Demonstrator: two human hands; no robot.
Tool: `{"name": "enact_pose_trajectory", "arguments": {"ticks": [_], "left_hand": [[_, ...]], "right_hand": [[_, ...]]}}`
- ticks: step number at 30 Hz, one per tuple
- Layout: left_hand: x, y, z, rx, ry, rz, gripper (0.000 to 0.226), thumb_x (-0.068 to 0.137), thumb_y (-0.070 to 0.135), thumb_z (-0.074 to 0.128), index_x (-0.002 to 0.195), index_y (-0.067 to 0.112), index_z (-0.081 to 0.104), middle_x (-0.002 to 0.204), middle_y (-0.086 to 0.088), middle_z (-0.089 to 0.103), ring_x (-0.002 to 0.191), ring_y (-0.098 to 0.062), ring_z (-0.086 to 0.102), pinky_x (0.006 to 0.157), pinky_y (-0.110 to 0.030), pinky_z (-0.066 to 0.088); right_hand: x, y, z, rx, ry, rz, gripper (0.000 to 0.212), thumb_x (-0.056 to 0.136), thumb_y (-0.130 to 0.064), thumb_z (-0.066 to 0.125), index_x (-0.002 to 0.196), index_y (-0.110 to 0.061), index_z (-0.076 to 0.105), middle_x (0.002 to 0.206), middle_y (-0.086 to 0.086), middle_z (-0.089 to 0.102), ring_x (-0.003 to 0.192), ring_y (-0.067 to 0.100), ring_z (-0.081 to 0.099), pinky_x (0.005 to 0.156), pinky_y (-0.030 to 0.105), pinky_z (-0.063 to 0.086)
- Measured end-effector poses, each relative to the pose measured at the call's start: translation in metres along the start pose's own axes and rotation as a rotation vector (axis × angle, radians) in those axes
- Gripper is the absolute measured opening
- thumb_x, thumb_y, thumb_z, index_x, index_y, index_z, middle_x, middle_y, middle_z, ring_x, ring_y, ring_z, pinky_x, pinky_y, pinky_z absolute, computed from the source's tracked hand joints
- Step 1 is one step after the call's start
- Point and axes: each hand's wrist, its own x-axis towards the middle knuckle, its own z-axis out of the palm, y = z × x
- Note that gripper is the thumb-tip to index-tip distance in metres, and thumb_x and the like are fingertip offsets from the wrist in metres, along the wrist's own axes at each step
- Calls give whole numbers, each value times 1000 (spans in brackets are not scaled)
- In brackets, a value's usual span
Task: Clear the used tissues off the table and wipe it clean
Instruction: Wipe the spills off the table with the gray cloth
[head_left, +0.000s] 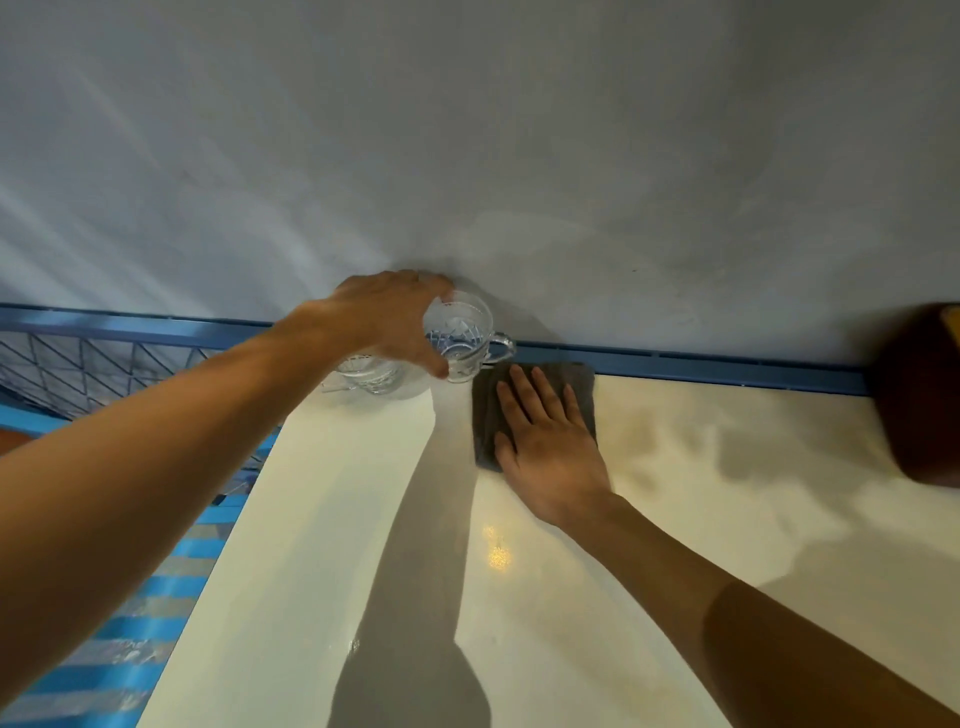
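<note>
My right hand lies flat, fingers spread, on a folded dark grey cloth at the far edge of the cream table. My left hand grips a clear cut-glass mug by its rim and holds it lifted above the table's far left corner. Its handle points right, just left of the cloth. A second piece of clear glassware stands under my left hand, partly hidden. No tissues are in view.
A grey wall rises right behind the table, with a blue rail along its base. A dark red-brown object sits at the table's far right. Blue metal mesh and slats lie beyond the left edge.
</note>
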Motion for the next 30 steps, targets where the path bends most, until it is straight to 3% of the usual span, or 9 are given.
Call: {"name": "enact_pose_trajectory", "arguments": {"ticks": [4, 8, 15, 21, 26, 30], "left_hand": [[-1, -3, -7, 7, -4, -13, 101, 58, 66, 79, 142, 32, 33, 149, 3, 41, 131, -23, 43, 103, -42, 39], [-1, 2, -1, 46, -53, 5, 100, 58, 69, 77, 140, 30, 34, 145, 0, 44, 125, -24, 47, 101, -43, 42], [-1, 9, 14, 114, -99, 17, 101, 62, 72, 72, 142, 28, 28, 131, -4, 50, 114, -24, 53, 91, -39, 45], [-6, 8, 24, 112, -95, 4, 101, 60, 75, 69, 139, 27, 29, 123, -3, 51, 113, -25, 53, 90, -43, 49], [-8, 11, 22, 127, -90, 16, 108, 59, 79, 68, 142, 24, 27, 131, -6, 49, 119, -26, 51, 91, -43, 47], [-16, 13, 18, 135, -63, -13, 120, 53, 87, 63, 147, 27, 18, 137, -7, 46, 125, -29, 48, 94, -46, 47]], "right_hand": [[6, -33, 7, 21, 15, -111, 63, 97, -42, 19, 154, -17, 15, 163, 5, 6, 150, 24, 0, 122, 46, 0], [-11, -49, 12, -15, 24, -225, 61, 99, -41, 29, 154, -17, 17, 163, 5, 7, 150, 24, 3, 116, 43, -11], [-65, 6, -2, -4, -107, -368, 60, 100, -47, 25, 155, -29, 8, 163, -8, -2, 149, 12, -9, 119, 41, -9], [-70, 96, -24, -35, -102, -152, 60, 96, -56, 7, 152, -36, -7, 161, -14, -9, 146, 5, -16, 122, 44, 4], [-69, 71, -16, -18, -32, 101, 71, 88, -55, -4, 154, -27, -2, 162, -7, -6, 149, 14, -11, 122, 43, -3], [-84, 47, -8, -10, -37, 74, 70, 90, -55, -1, 154, -26, -2, 162, -5, -8, 149, 16, -12, 122, 45, -1]]}}
